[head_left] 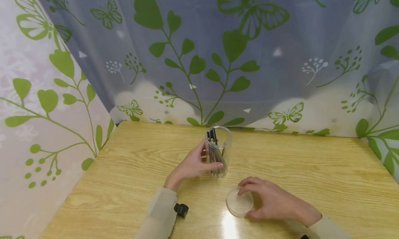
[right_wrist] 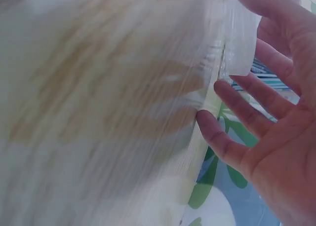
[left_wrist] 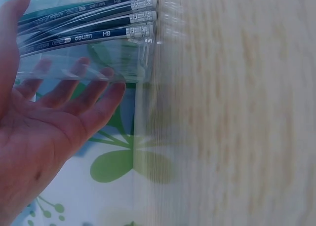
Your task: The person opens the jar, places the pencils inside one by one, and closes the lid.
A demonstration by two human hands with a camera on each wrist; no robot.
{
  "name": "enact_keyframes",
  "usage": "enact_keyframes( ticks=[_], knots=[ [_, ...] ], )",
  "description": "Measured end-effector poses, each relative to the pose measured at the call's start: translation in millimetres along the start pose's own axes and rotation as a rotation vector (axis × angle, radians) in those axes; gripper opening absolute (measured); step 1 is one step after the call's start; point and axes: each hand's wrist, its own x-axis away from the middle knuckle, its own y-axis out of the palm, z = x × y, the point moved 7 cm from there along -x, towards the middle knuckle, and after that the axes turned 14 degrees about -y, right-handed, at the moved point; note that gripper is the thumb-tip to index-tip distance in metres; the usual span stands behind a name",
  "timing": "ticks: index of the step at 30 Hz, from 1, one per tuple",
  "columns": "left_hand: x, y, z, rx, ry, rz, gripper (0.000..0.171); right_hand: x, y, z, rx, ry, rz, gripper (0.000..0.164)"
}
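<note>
A clear cylindrical jar (head_left: 227,156) stands upright on the wooden table, its round mouth uncovered. Several dark pencils (head_left: 215,152) lean inside it; the left wrist view shows "HB" printed on the pencils (left_wrist: 94,35) and their metal-banded ends down by the tabletop. My left hand (head_left: 197,162) grips the jar from the left, thumb across the near side and fingers behind. Closer to me, a clear round lid (head_left: 238,204) is at the table surface. My right hand (head_left: 274,199) holds the lid by its rim between thumb and fingers; in the right wrist view they span the lid (right_wrist: 239,36).
A wood-grain table (head_left: 124,183) carries the jar and lid. Behind it hangs a curtain (head_left: 193,59) printed with green leaves and butterflies, and a similar sheet (head_left: 40,128) covers the left side. Small black devices, one visible at the left cuff (head_left: 181,210), sit on the wrists.
</note>
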Motion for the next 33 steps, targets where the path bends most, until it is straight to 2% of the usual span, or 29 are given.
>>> enact_keyframes(
  ticks=[7, 16, 27, 33],
  knots=[
    [-0.3, -0.8, 0.0, 0.005, -0.001, 0.006, 0.095, 9.7, -7.9, 8.3, -0.027, -0.007, 0.084, 0.04],
    [0.1, -0.6, -0.3, 0.02, 0.001, -0.007, 0.097, 22.8, -28.1, 18.5, 0.025, -0.013, 0.23, 0.043],
    [-0.1, -1.2, -3.9, 0.008, -0.028, 0.021, 0.095, 28.5, -75.9, 21.2, 0.066, -0.021, 0.436, 0.05],
    [0.7, -1.7, -4.8, -0.006, -0.035, 0.029, 0.092, 23.1, -100.9, 15.4, 0.078, -0.096, 0.539, 0.057]
  ],
)
